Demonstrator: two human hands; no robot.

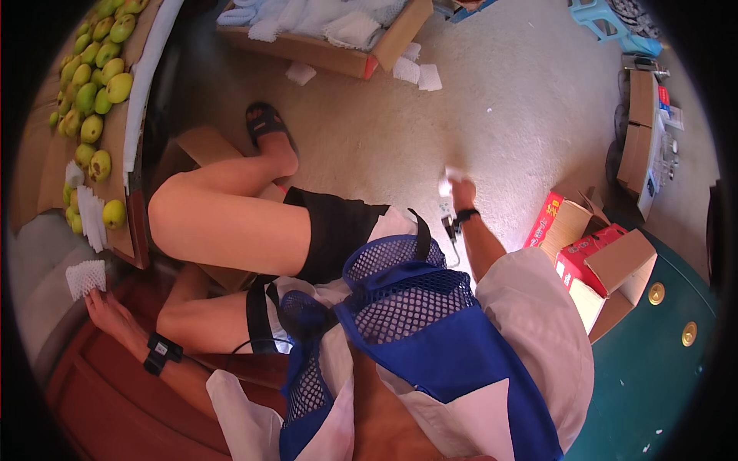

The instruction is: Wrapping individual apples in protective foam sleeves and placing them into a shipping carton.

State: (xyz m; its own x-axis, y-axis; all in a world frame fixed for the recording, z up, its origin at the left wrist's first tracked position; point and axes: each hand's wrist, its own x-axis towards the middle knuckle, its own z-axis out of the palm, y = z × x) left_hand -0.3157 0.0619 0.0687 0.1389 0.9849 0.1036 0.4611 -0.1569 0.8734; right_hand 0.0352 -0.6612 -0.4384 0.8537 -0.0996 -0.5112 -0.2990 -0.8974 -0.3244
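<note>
My left hand (109, 314) is at the lower left, its fingers pinching a white foam net sleeve (87, 279) that stands up from the fingertips. Beyond it, at the near end of a cardboard-covered table, lie a stack of flattened foam nets (92, 218) and a green apple-like fruit (114, 214). Many more such fruits (86, 97) are heaped farther up. My right hand (462, 195) is out to the right above the floor, blurred, with a white thing (447, 181) at its fingers, seemingly another foam net. Whether the fingers grip it is unclear.
A cardboard box of foam nets (300, 49) stands at the top, with loose nets (429, 78) on the concrete floor beside it. Opened red printed cartons (599, 248) are at right, by a green surface with round gold fittings (656, 293). A light blue plastic stool (599, 20) stands at upper right.
</note>
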